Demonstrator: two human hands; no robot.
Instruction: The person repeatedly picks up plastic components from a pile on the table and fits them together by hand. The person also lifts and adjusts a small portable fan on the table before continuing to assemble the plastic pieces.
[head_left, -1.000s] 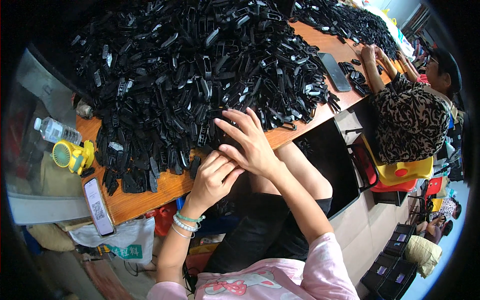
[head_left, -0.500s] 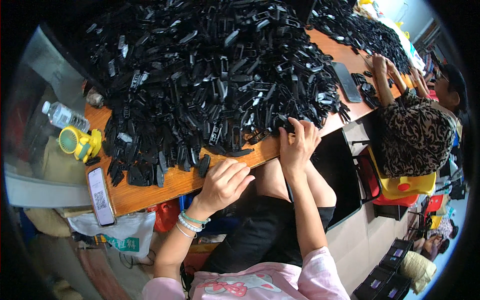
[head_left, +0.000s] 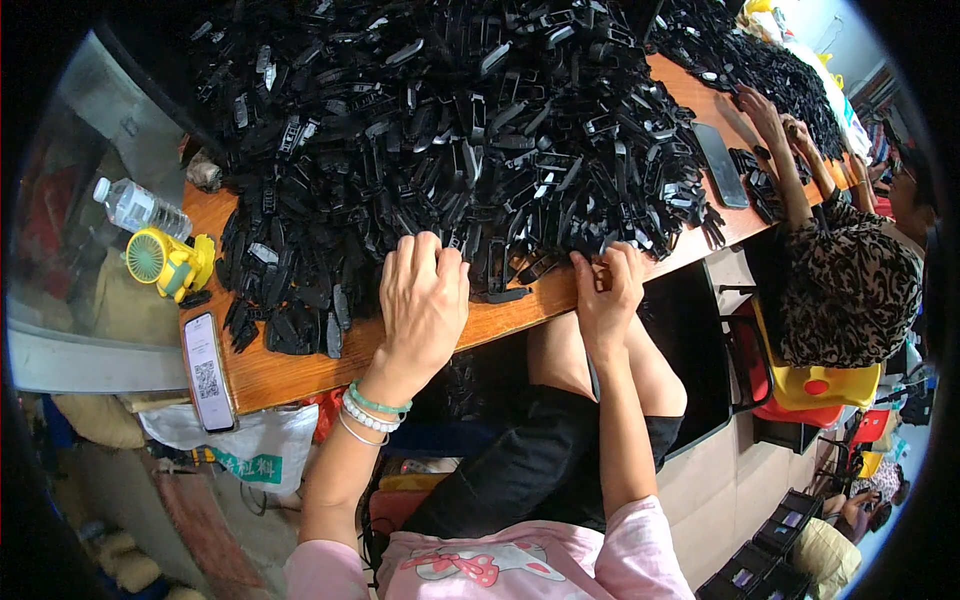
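Observation:
A big heap of small black plastic pieces [head_left: 400, 150], some like open frames and others like narrow solid strips, covers most of the wooden table [head_left: 270, 392]. At the heap's near edge, my left hand [head_left: 425, 300] is closed, back up, with its curled fingertips hidden among the pieces. My right hand [head_left: 610, 300] is at the table's front edge, farther right. Its fingers are bent toward the thumb beside the heap, and anything between them is too dark to make out. One strip-shaped black piece [head_left: 502, 295] lies on bare wood between my hands.
At left are a water bottle [head_left: 140, 208], a small yellow fan [head_left: 165, 262] and a lit phone [head_left: 208, 375] at the table edge. A dark phone [head_left: 720, 165] lies at right. Beyond it, a person in a patterned top [head_left: 850, 290] works at another black heap [head_left: 770, 70].
My left hand has moved up from the table's front edge onto the heap, its fingers now pointing into it. My right hand has curled in more. The view has shifted slightly.

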